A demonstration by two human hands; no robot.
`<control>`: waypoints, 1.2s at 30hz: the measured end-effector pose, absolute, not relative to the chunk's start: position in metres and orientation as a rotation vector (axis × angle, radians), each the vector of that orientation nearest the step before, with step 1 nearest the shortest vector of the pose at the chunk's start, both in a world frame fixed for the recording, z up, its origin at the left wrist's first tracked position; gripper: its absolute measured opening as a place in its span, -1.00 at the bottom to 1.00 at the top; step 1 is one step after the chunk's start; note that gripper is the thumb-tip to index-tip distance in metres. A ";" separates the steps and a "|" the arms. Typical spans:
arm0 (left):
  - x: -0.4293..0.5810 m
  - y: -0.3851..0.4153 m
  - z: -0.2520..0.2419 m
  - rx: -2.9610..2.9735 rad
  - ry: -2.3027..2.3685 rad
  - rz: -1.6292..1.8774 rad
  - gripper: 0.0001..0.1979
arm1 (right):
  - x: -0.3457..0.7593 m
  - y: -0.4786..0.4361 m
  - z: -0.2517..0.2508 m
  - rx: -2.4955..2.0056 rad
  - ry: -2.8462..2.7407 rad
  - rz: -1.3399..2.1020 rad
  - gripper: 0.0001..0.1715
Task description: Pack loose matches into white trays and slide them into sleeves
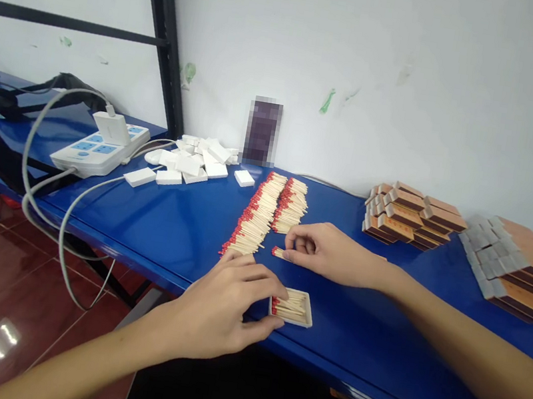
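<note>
A small white tray (309, 315) of red-tipped matches lies near the blue table's front edge. My left hand (234, 302) holds its left end, thumb on the near side and a fingertip over the matches inside. Just beyond, my right hand (313, 251) pinches a few matches (278, 253), whose red heads point left. Two long rows of loose matches lie side by side past my hands: the left row (257, 218) is longer, and the right row (292, 205) ends close to my right fingers.
White empty-looking trays (192, 159) are heaped at the back left, beside a power strip (97, 149) with cables. Wood-coloured matchbox sleeves (406, 215) and a second stack (523, 267) stand at the right. A blurred dark object (262, 131) leans on the wall.
</note>
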State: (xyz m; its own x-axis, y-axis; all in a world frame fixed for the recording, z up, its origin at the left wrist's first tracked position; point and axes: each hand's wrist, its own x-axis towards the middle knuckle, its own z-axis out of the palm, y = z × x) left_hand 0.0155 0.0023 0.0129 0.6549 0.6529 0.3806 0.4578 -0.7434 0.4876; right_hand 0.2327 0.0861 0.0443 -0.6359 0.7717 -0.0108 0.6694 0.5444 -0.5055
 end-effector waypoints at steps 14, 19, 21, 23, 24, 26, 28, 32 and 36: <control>0.016 0.004 0.011 2.531 0.871 0.811 -0.83 | 0.236 0.092 0.032 -1.219 -2.380 0.381 -0.85; 0.016 0.003 0.011 2.530 0.875 0.801 -0.84 | 0.237 0.099 0.020 -1.216 -2.395 0.236 -0.89; 0.016 0.003 0.011 2.530 0.878 0.797 -0.83 | 0.237 0.100 0.018 -1.215 -2.403 0.215 -0.89; 0.016 0.003 0.011 2.530 0.876 0.800 -0.83 | 0.237 0.100 0.018 -1.212 -2.407 0.205 -0.88; 0.016 0.003 0.011 2.531 0.875 0.803 -0.83 | 0.237 0.100 0.018 -1.208 -2.410 0.204 -0.87; 0.016 0.003 0.011 2.533 0.878 0.808 -0.84 | 0.237 0.099 0.018 -1.199 -2.416 0.209 -0.85; 0.016 0.002 0.012 2.537 0.883 0.805 -0.84 | 0.237 0.099 0.019 -1.193 -2.423 0.220 -0.84; 0.016 0.003 0.013 2.541 0.888 0.790 -0.84 | 0.237 0.098 0.021 -1.193 -2.440 0.238 -0.84; 0.016 0.003 0.013 2.542 0.882 0.795 -0.84 | 0.237 0.097 0.022 -1.210 -2.441 0.267 -0.84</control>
State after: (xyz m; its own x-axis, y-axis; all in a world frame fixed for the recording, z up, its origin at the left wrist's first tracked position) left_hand 0.0162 0.0028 0.0129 0.6517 0.6470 0.3958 0.4601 -0.7522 0.4717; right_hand 0.2365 0.0972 0.0220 -0.5448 0.7947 0.2676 0.7180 0.6070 -0.3406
